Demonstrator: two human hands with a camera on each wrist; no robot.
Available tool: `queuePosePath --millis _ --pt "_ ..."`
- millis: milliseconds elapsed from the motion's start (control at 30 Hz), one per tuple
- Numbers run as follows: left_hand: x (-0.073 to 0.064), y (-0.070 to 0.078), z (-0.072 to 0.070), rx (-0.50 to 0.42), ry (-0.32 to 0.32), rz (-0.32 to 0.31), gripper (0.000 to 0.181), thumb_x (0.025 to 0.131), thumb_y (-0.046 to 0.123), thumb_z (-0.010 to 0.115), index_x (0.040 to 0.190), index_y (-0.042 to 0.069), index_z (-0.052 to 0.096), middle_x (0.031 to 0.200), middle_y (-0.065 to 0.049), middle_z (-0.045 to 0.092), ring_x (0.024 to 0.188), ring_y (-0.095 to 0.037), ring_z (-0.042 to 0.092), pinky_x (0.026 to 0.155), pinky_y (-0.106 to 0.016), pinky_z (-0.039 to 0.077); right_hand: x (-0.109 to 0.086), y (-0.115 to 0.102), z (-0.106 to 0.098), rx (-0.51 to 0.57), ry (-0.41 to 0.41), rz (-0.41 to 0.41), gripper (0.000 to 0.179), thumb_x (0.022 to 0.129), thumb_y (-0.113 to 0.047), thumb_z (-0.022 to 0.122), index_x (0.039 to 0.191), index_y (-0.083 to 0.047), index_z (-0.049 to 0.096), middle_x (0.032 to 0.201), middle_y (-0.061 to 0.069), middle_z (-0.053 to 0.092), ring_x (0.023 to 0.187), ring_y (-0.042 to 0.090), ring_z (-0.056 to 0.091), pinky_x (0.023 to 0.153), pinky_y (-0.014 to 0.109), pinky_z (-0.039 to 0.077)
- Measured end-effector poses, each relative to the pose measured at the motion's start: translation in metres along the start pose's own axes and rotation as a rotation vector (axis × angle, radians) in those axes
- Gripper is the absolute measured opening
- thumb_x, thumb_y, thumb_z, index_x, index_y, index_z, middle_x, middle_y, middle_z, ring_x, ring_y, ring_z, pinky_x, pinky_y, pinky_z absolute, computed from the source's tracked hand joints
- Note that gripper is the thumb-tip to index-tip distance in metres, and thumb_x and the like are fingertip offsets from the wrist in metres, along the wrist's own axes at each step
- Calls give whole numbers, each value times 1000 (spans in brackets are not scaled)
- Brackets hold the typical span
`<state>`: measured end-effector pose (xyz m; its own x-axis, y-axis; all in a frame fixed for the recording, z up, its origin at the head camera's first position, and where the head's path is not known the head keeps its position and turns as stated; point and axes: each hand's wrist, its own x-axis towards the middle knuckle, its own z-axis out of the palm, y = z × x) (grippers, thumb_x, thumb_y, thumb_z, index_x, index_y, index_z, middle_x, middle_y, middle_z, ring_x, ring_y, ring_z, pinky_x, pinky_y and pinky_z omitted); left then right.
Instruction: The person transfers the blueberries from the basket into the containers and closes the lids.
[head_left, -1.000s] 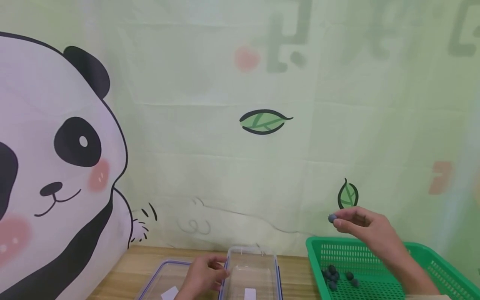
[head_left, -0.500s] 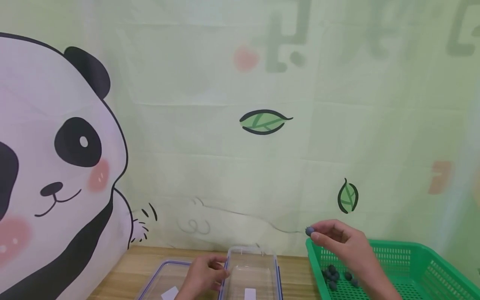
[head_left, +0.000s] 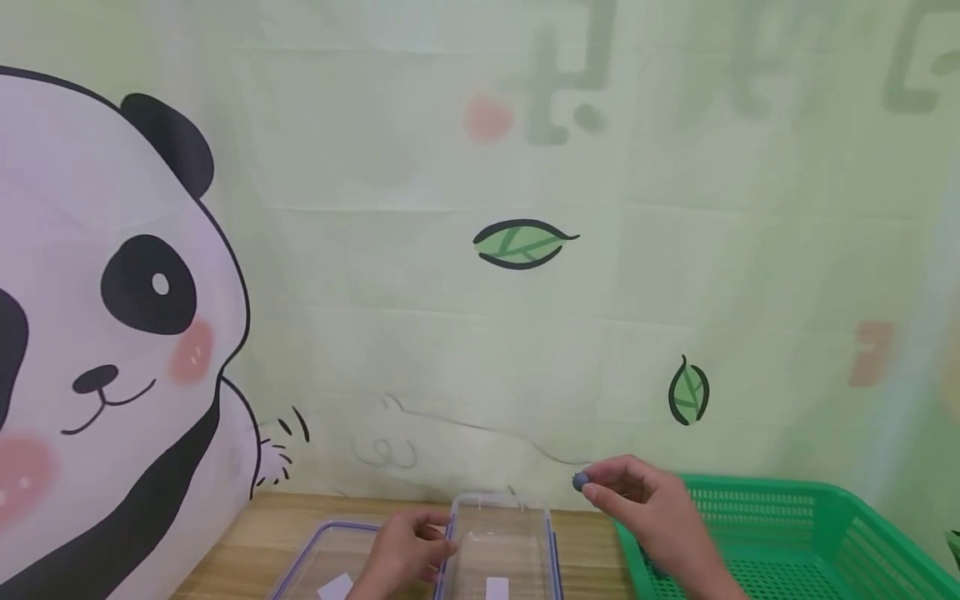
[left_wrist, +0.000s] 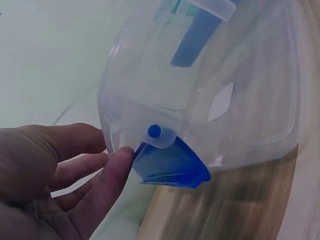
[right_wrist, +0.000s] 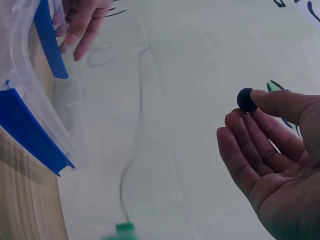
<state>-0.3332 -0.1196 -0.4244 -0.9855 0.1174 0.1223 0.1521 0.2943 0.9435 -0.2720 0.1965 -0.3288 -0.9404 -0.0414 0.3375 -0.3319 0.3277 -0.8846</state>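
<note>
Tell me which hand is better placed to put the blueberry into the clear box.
Probably the right hand: it pinches the blueberry near the clear box, while the left hand holds the box's side.

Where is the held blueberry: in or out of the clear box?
Out: the right hand pinches the blueberry in the air, outside the clear box.

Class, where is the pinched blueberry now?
In the head view, the blueberry shows right of centre, pinched by the right hand, above the gap between the clear container and the green basket.
</note>
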Motion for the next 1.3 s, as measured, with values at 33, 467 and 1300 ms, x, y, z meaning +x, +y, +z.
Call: queuePosePath --millis 33,467,1300 --pt "0 0 -1 2 -3 -8 35 87 -7 78 121 -13 69 89 -9 68 64 -16 68 60 -36 66 0 0 4 -4 -8 -12 24 95 -27 83 112 -11 78 105 3 77 95 19 72 82 29 60" --pt "0 -1 1 29 -11 -47 34 89 -5 77 122 -11 69 90 -9 69 65 -18 69 61 -35 65 -6 10 59 0 -226 -15 20 97 -22 81 108 -7 77 97 0 76 91 19 71 82 37 63" --pt "-2 2 0 5 -17 1 36 87 -5 78 121 -14 68 87 -8 70 66 -19 70 60 -37 66 -4 86 122 162 -698 104 14 100 -17 74 113 -11 74 99 0 73 92 15 68 83 31 58"
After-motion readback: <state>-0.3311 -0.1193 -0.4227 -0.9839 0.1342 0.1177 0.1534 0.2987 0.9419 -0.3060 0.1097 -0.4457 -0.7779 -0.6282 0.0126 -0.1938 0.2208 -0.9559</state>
